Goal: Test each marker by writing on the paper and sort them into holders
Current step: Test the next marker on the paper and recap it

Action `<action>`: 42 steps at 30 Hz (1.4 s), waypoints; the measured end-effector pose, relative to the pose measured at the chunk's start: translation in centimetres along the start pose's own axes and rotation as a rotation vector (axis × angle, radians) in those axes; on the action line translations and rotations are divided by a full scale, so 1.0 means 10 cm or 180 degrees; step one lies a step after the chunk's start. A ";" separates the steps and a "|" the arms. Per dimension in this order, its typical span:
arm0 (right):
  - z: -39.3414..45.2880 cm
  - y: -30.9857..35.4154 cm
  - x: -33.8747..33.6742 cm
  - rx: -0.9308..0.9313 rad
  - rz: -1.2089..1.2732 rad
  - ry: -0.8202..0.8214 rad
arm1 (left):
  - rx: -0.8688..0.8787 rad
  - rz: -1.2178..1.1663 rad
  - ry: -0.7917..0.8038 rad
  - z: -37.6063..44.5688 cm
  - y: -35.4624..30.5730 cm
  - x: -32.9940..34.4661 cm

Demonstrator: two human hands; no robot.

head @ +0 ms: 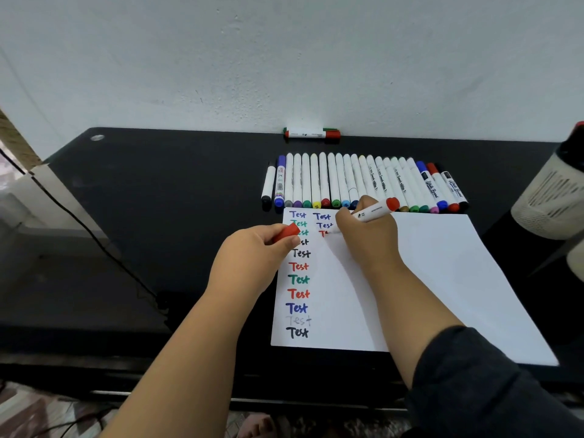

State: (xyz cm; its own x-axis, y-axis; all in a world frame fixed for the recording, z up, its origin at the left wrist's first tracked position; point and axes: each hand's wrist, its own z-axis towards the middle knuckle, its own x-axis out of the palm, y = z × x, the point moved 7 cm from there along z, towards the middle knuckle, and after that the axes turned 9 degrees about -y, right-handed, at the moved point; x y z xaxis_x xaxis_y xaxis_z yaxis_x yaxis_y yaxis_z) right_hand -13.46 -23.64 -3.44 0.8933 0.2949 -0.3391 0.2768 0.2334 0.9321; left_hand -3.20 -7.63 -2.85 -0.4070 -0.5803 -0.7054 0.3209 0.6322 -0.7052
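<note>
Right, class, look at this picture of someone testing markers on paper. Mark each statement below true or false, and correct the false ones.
1. The right hand writes with a red marker. True.
2. The left hand holds a blue cap. False: it pinches a red cap.
3. The paper is blank. False: "Test" is written on it in several colours.
4. A row of markers lies beyond the paper. True.

Black table (164,184): paper (442,263), markers (347,181).
</note>
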 end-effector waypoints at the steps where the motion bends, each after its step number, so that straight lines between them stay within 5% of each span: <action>1: 0.00 0.00 0.00 -0.0013 -0.0015 -0.0011 | -0.0003 0.0000 -0.0009 0.00 0.00 0.00; 35: -0.02 0.04 -0.07 -0.0029 0.0022 -0.0218 | 0.0000 0.0073 0.0126 0.01 0.03 0.06; 42: 0.00 -0.02 -0.13 0.0456 0.0518 -0.0325 | -0.0043 -0.0059 0.0157 -0.01 0.04 0.05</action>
State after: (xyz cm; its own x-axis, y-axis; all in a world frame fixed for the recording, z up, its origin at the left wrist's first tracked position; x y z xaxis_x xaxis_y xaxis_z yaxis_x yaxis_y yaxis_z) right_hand -14.68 -24.10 -3.21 0.9594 0.2211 -0.1750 0.1670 0.0545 0.9844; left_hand -3.40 -7.65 -3.48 -0.4547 -0.5661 -0.6876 0.3016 0.6286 -0.7169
